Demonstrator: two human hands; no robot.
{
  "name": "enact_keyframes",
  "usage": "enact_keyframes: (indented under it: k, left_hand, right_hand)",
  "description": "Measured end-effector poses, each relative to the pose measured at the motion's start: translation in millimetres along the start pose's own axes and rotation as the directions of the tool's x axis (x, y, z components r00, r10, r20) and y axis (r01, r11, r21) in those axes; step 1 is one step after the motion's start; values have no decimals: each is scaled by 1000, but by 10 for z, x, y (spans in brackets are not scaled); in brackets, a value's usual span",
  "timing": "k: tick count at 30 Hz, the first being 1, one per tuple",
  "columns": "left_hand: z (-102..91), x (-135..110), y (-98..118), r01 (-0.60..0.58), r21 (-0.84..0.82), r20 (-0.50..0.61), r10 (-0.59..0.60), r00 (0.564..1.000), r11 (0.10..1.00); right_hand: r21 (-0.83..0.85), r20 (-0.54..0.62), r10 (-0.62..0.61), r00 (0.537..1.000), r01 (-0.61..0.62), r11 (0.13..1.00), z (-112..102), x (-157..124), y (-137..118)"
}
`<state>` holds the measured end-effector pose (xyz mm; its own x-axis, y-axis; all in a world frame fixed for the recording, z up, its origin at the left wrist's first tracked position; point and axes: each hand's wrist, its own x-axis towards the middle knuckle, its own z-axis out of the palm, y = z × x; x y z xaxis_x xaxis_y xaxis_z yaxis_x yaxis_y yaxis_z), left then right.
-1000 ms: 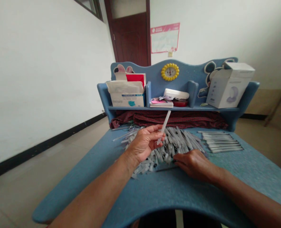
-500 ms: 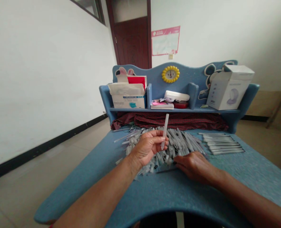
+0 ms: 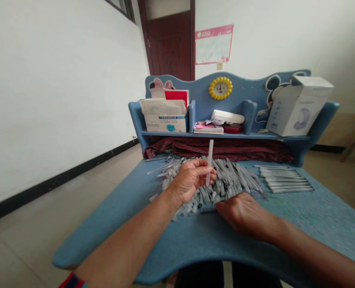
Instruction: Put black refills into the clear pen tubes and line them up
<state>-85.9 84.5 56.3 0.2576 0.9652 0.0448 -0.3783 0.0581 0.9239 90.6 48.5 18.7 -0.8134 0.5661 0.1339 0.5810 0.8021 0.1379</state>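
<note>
My left hand [image 3: 192,178] is closed in a pinch around a clear frosted plastic pen barrel [image 3: 210,154], held nearly upright above a pile of loose pen parts [image 3: 227,176]. The pile mixes translucent tubes and caps with small black pieces. At its near right edge, my right hand [image 3: 240,212] rests low over the table with fingers pressed together. Its fingertips meet the end of a thin dark stick-like piece [image 3: 208,211] lying on the table; whether they grip it is hidden. Farther right lies a neat row of pens [image 3: 285,180].
The blue table [image 3: 177,236] has a curved front edge. Behind the pile lies a folded checked cloth [image 3: 225,147] under a blue shelf [image 3: 249,136]. On the shelf stand a mask box [image 3: 165,123], stacked papers [image 3: 208,130] and a white carton [image 3: 297,108].
My right hand has shifted slightly left, its fingertips down to the end of the dark stick-like piece. The left hand still holds the barrel upright. The whole view has tilted slightly.
</note>
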Motion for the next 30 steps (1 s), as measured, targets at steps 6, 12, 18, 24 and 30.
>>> enact_keyframes:
  k: [6, 12, 18, 24, 30]
  left_hand:
    - [-51, 8, -9, 24, 106, 5, -25, 1000, 994]
    - [-53, -10, -7, 44, 196, -4, -44, 999, 980]
    - [-71, 1, -16, 21, 265, -3, -21, 1000, 964]
    - [-10, -24, -70, -1, 397, 70, -29, 997, 918]
    - [87, -78, -129, 24, 456, 134, -95, 986, 890]
  right_hand:
    - [-80, 100, -46, 994, 54, 995, -90, 76, -133]
    - [-84, 154, -53, 987, 67, 994, -230, 85, -107]
    - [374, -101, 275, 956, -220, 901, -310, -103, 358]
    - [968, -251, 710, 658, 189, 167, -333, -191, 650]
    - [917, -234, 798, 556, 398, -8, -385, -156, 600]
